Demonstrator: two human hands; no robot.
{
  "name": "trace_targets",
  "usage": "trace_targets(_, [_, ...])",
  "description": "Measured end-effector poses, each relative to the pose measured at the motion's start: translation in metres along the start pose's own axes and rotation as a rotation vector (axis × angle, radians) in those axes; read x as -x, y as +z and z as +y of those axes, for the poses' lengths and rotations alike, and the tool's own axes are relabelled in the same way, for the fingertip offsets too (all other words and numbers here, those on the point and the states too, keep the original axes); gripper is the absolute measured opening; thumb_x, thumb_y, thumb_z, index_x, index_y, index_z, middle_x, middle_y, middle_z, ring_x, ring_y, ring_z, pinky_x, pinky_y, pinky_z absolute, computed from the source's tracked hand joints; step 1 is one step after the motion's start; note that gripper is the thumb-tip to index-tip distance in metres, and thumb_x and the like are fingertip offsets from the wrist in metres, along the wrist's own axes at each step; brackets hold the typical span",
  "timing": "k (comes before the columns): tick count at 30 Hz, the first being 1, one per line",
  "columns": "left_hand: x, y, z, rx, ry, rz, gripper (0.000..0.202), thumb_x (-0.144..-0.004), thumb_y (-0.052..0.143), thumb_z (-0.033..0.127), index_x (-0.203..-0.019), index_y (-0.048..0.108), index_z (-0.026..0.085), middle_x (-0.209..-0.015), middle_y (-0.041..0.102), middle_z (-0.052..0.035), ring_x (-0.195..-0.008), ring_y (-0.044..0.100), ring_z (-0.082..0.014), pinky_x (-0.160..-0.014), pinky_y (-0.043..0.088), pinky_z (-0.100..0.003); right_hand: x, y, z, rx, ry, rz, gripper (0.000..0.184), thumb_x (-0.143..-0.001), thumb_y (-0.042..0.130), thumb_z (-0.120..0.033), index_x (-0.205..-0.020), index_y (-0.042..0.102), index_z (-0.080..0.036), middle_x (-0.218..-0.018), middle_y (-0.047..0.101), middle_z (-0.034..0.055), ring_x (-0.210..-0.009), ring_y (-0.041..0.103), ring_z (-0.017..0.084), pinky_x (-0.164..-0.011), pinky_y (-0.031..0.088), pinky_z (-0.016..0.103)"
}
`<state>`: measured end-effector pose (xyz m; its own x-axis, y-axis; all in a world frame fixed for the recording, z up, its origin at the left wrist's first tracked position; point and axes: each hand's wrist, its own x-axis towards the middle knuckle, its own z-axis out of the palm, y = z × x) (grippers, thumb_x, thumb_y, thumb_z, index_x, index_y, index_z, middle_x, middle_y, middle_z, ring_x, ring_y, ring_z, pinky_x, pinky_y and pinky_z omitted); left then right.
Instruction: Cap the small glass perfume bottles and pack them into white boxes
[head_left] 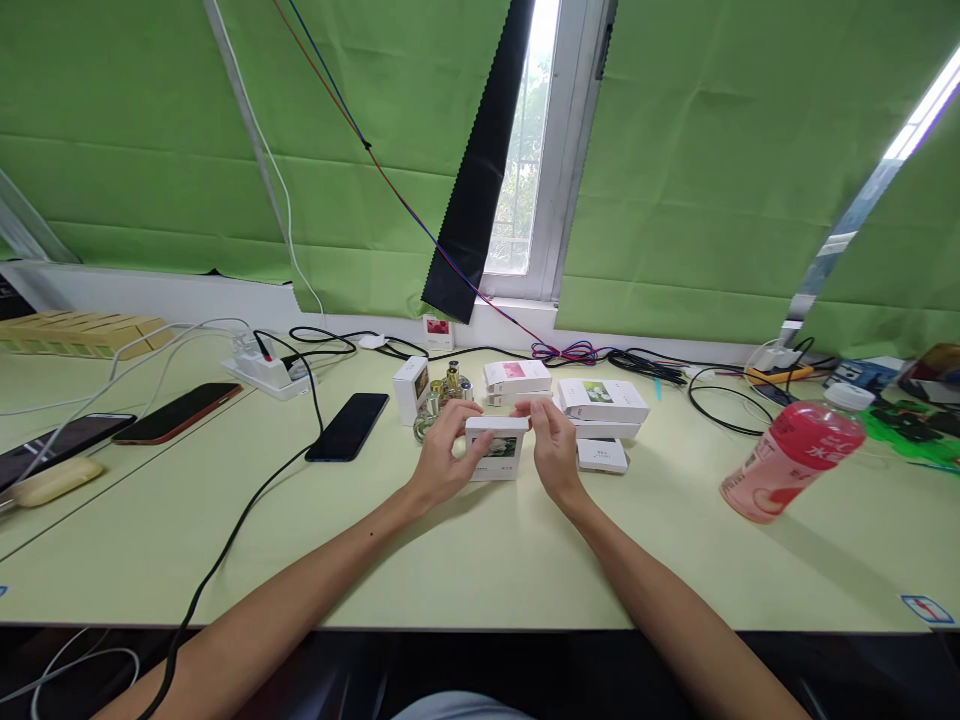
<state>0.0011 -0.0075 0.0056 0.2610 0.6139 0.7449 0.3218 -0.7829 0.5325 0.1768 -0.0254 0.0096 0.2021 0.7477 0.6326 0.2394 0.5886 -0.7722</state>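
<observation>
A small white box point(496, 462) with a green floral picture on its front stands upright on the table in front of me. My left hand point(448, 455) grips its left side, thumb across the front and fingers behind. At the box's upper right corner, my right hand point(553, 440) has its fingers pinched together on the edge; exactly what the fingertips hold is partly hidden. Just behind my left hand are several small glass bottles point(452, 380) with gold-coloured caps, beside another upright white box point(410, 390). Right of my right hand lies a small white carton point(602, 456).
Stacked white boxes point(604, 394) and boxes with a pink picture point(517, 375) lie behind my hands. A black phone point(347, 427) is at left, a pink drink bottle point(793, 455) at right. A black cable point(259, 495) crosses the table's left side.
</observation>
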Motion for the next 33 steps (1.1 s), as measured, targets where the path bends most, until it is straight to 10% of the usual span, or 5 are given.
trace_targets(14, [0.0009,0.0036,-0.0024,-0.123,-0.018,0.128,0.018,-0.097,0.057,0.036,-0.089,0.061,0.02,-0.097,0.054,-0.0058,-0.09,0.059,-0.0181,-0.071,0.058,-0.031,0.0006,0.0025,-0.0021,0.045,-0.091,-0.006,0.026,-0.1,0.052,-0.041,-0.105,0.069,-0.021,-0.1,0.072,0.0064,-0.089,0.065,0.019,-0.078,0.053,0.032])
trace_targets(33, [0.003,0.0065,-0.0044,-0.056,-0.055,0.152,0.029,-0.096,0.061,0.036,-0.121,0.054,0.023,-0.114,0.063,-0.0075,-0.1,0.066,-0.0187,-0.081,0.062,-0.034,0.0009,0.0043,0.0033,0.079,-0.133,-0.006,0.023,-0.101,0.053,-0.034,-0.109,0.071,-0.023,-0.108,0.076,0.0065,-0.098,0.067,0.021,-0.079,0.055,0.035])
